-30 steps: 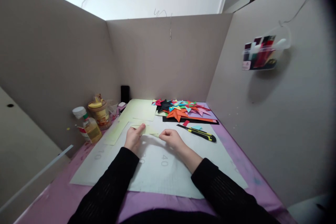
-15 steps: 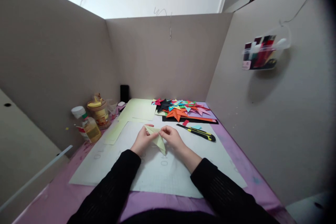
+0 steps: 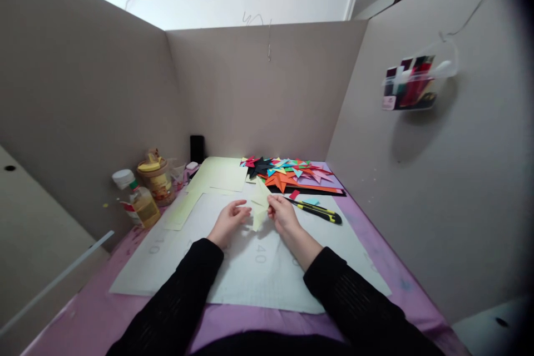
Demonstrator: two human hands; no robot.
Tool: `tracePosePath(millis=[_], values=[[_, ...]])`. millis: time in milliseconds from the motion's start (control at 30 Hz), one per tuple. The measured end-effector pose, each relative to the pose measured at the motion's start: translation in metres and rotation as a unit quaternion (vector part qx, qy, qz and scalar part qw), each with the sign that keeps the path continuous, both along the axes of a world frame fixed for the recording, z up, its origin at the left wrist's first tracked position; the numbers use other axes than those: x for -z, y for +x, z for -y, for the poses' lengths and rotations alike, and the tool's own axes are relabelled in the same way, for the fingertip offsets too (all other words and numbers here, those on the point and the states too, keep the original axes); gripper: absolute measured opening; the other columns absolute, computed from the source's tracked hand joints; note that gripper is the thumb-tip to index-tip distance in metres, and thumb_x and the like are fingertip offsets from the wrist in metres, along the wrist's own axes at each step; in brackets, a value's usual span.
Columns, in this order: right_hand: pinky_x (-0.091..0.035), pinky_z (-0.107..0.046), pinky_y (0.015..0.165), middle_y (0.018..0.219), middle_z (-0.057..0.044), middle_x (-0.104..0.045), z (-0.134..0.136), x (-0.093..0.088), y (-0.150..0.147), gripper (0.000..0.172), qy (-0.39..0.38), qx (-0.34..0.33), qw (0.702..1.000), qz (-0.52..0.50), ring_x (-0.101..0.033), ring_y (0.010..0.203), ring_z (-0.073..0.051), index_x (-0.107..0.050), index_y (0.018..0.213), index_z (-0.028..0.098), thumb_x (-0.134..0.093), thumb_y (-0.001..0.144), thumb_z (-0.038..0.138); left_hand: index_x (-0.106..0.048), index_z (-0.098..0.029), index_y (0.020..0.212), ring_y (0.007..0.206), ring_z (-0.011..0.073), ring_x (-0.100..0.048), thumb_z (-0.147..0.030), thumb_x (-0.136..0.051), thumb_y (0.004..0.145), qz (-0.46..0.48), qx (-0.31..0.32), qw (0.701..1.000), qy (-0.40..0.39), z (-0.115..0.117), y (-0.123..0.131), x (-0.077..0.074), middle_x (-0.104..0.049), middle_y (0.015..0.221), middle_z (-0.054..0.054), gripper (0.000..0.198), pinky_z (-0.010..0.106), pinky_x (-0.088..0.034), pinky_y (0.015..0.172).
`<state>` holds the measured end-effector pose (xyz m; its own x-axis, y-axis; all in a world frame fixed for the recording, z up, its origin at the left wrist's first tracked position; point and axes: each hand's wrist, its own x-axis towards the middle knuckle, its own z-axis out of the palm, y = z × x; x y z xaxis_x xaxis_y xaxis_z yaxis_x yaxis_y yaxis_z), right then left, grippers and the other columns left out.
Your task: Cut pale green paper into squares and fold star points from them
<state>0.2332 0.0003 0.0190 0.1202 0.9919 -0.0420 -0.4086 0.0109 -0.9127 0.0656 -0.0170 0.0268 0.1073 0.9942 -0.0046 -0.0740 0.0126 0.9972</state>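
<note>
Pinched in the fingers of my right hand is a pale yellow piece of folded paper, held up above the white sheet. Its pointed end faces up and away, and another flap hangs down. My left hand is just left of the paper, apart from it, fingers curved and spread with nothing in them. A black and yellow utility knife lies right of my right hand, beside a small red scrap and a light blue scrap.
Several colourful folded paper stars are heaped at the back. Pale yellow sheets lie back left. A glue bottle, a lidded tub and a black phone-like object stand at left. Grey panels enclose the table.
My left hand has let go of the folded paper. My right hand has moved slightly right and turned the paper, so its point now faces upward.
</note>
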Motion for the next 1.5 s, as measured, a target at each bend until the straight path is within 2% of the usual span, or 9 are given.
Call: tracePosePath(millis=[167, 300, 367, 600, 800, 967, 1100, 1267, 1500], values=[[-0.029, -0.019, 0.039, 0.046, 0.005, -0.046, 0.001, 0.000, -0.003, 0.034, -0.008, 0.002, 1.000, -0.028, -0.040, 0.041, -0.007, -0.048, 0.062, 0.019, -0.071, 0.056, 0.043, -0.068, -0.009, 0.082, 0.061, 0.0139, -0.062, -0.038, -0.069, 0.071, 0.049, 0.160, 0.983, -0.071, 0.006, 0.007, 0.003, -0.068, 0.073, 0.010, 0.031, 0.019, -0.044, 0.052], [-0.032, -0.019, 0.040, 0.048, 0.006, -0.046, 0.003, -0.003, -0.002, 0.034, -0.007, -0.025, 0.998, -0.063, -0.042, 0.042, -0.007, -0.049, 0.065, 0.019, -0.074, 0.056, 0.040, -0.067, -0.009, 0.092, 0.075, 0.0177, -0.067, -0.032, -0.068, 0.075, 0.130, 0.210, 0.952, -0.180, 0.009, 0.002, 0.000, -0.067, 0.098, 0.017, 0.029, 0.020, -0.050, 0.058], [-0.032, -0.018, 0.041, 0.048, 0.006, -0.047, 0.004, -0.004, -0.002, 0.034, -0.002, -0.035, 0.997, -0.075, -0.042, 0.043, -0.006, -0.050, 0.066, 0.019, -0.075, 0.055, 0.039, -0.066, -0.008, 0.091, 0.074, 0.0170, -0.067, -0.028, -0.068, 0.075, 0.155, 0.217, 0.942, -0.206, 0.009, 0.000, 0.000, -0.067, 0.099, 0.018, 0.026, 0.021, -0.051, 0.059], [-0.031, -0.018, 0.042, 0.050, 0.006, -0.049, 0.006, -0.007, -0.003, 0.033, 0.023, -0.057, 0.997, -0.049, -0.043, 0.043, -0.006, -0.049, 0.067, 0.018, -0.073, 0.059, 0.041, -0.066, -0.007, 0.093, 0.065, 0.0104, -0.063, -0.022, -0.063, 0.080, 0.189, 0.201, 0.939, -0.207, 0.007, 0.000, 0.002, -0.067, 0.091, 0.014, 0.020, 0.017, -0.052, 0.062], [-0.030, -0.020, 0.042, 0.052, 0.002, -0.056, 0.009, -0.003, -0.007, 0.032, 0.068, -0.146, 0.983, 0.088, -0.042, 0.043, -0.007, -0.055, 0.071, 0.015, -0.070, 0.062, 0.042, -0.066, -0.008, 0.089, 0.061, 0.0079, -0.060, -0.021, -0.061, 0.081, 0.210, 0.176, 0.943, -0.187, 0.006, 0.001, -0.001, -0.066, 0.085, 0.011, 0.016, 0.015, -0.051, 0.062], [-0.029, -0.021, 0.042, 0.049, 0.002, -0.055, 0.008, 0.001, -0.006, 0.029, 0.086, -0.152, 0.967, 0.188, -0.039, 0.041, -0.007, -0.058, 0.066, 0.014, -0.067, 0.065, 0.042, -0.060, -0.011, 0.075, 0.052, 0.0063, -0.057, -0.031, -0.065, 0.077, 0.131, 0.109, 0.977, -0.124, 0.005, 0.005, 0.000, -0.064, 0.072, 0.006, 0.020, 0.014, -0.046, 0.049], [-0.034, -0.021, 0.046, 0.063, -0.001, -0.064, 0.008, 0.001, -0.005, 0.025, 0.107, -0.191, 0.956, 0.196, -0.045, 0.047, -0.008, -0.064, 0.074, 0.013, -0.066, 0.065, 0.036, -0.058, -0.014, 0.071, 0.053, 0.0102, -0.059, -0.039, -0.066, 0.072, 0.076, 0.053, 0.994, -0.066, 0.004, 0.010, 0.002, -0.063, 0.066, 0.002, 0.027, 0.017, -0.044, 0.046], [-0.033, -0.021, 0.045, 0.057, -0.001, -0.063, 0.009, 0.002, -0.006, 0.019, 0.095, -0.150, 0.960, 0.215, -0.042, 0.044, -0.008, -0.065, 0.066, 0.014, -0.064, 0.066, 0.032, -0.056, -0.016, 0.071, 0.055, 0.0145, -0.062, -0.042, -0.064, 0.072, 0.024, 0.021, 0.999, -0.013, 0.005, 0.013, 0.002, -0.062, 0.064, 0.000, 0.028, 0.021, -0.045, 0.049], [-0.031, -0.022, 0.044, 0.049, 0.002, -0.055, 0.009, 0.009, -0.011, 0.023, 0.094, -0.121, 0.972, 0.180, -0.038, 0.042, -0.009, -0.059, 0.058, 0.016, -0.063, 0.066, 0.037, -0.059, -0.017, 0.071, 0.061, 0.0176, -0.064, -0.041, -0.061, 0.073, -0.021, 0.007, 0.999, 0.029, 0.008, 0.013, 0.001, -0.065, 0.067, 0.002, 0.025, 0.024, -0.047, 0.054]])
